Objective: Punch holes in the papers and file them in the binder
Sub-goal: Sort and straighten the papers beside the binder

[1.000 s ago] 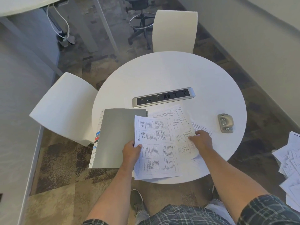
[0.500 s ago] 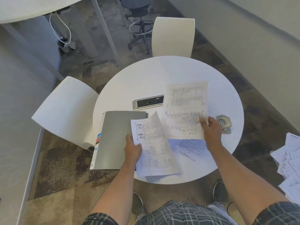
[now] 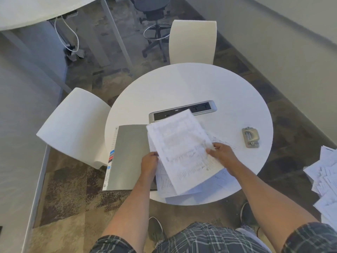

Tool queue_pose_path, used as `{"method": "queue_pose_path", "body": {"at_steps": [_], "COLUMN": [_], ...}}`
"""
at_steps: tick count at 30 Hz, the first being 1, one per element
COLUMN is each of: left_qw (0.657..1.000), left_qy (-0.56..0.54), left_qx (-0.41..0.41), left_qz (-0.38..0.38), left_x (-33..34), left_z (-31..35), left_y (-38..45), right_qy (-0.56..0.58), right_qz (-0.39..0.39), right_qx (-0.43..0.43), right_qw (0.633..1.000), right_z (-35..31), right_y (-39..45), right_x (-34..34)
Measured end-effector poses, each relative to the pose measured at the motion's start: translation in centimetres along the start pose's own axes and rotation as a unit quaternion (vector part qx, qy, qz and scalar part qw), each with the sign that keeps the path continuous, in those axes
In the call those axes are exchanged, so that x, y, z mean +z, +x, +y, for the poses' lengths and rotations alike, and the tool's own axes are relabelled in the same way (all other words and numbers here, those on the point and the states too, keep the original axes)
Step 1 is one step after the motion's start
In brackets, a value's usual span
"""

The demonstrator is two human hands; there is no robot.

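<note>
The grey binder (image 3: pixel 127 157) lies closed on the near left part of the round white table (image 3: pixel 228 88), its spine overhanging the rim; nothing of its contents shows, and the coloured labels along the spine are too small to read. The left hand (image 3: pixel 149 166) curls its fingers round the left edge of the lower printed sheets (image 3: pixel 165 181), which lie just right of the binder. The right hand (image 3: pixel 221 155) pinches the right edge of the top sheet (image 3: pixel 182 148), tilted and blurred, so its print cannot be read. More sheets lie under that hand, against the table. Beyond the top sheet's far corner sits the silver power strip (image 3: pixel 204 107), partly covered. The hole punch (image 3: pixel 250 136) stands well to the right of the right hand, untouched. A loose heap of papers (image 3: pixel 326 176) lies on the floor farther right.
</note>
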State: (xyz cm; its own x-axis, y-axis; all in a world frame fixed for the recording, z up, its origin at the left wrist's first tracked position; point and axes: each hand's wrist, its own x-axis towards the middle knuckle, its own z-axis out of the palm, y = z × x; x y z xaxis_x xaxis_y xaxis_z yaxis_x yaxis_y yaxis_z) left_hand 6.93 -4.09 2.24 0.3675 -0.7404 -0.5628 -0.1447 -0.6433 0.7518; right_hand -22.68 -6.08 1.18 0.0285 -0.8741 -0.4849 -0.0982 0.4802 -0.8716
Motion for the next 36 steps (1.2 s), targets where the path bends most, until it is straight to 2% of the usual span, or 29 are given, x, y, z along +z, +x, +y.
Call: {"method": "queue_pose_path", "body": {"at_steps": [4,8,10,14,16,18,25,29,32,34,36], "left_qw": [0.991,0.999,0.999,0.998,0.997,0.996,0.994,0.99,0.989,0.989,0.987], "left_qy": [-0.123,-0.011,0.009,0.026,0.036,0.042,0.031,0.04,0.052,0.064,0.078], "left_qx": [-0.018,0.036,0.045,0.057,0.069,0.08,0.093,0.125,0.134,0.131,0.134], "left_qz": [-0.043,-0.031,-0.019,0.008,0.01,0.016,0.057,0.045,0.035,0.035,0.032], "left_x": [0.3,0.4,0.5,0.5,0.4,0.4,0.2,0.3,0.4,0.5,0.6], "left_z": [0.1,-0.6,-1.1,-1.0,-1.1,-1.3,-1.1,-1.1,-0.9,-0.6,-0.3], "left_y": [-0.2,-0.3,-0.3,-0.7,-0.5,-0.4,-0.8,-0.7,-0.6,-0.6,-0.6], "right_qy": [-0.104,-0.201,-0.262,-0.37,-0.434,-0.479,-0.524,-0.535,-0.546,-0.521,-0.452], "right_qz": [-0.064,-0.104,-0.063,0.12,0.146,0.138,0.128,0.151,0.159,0.172,0.189], "right_qx": [-0.003,0.001,-0.006,0.007,0.053,0.087,0.103,0.122,0.102,0.073,0.045], "right_qw": [0.993,0.974,0.963,0.921,0.887,0.863,0.836,0.822,0.816,0.833,0.87], "right_z": [0.9,1.6,2.1,1.7,1.2,1.4,1.1,0.5,0.3,0.3,0.0], "right_y": [-0.1,0.7,1.4,2.5,2.9,3.4,4.2,4.3,4.4,4.3,4.2], "right_x": [0.9,1.3,1.1,-1.1,-2.5,-3.6,-4.1,-4.0,-4.0,-4.1,-4.2]}}
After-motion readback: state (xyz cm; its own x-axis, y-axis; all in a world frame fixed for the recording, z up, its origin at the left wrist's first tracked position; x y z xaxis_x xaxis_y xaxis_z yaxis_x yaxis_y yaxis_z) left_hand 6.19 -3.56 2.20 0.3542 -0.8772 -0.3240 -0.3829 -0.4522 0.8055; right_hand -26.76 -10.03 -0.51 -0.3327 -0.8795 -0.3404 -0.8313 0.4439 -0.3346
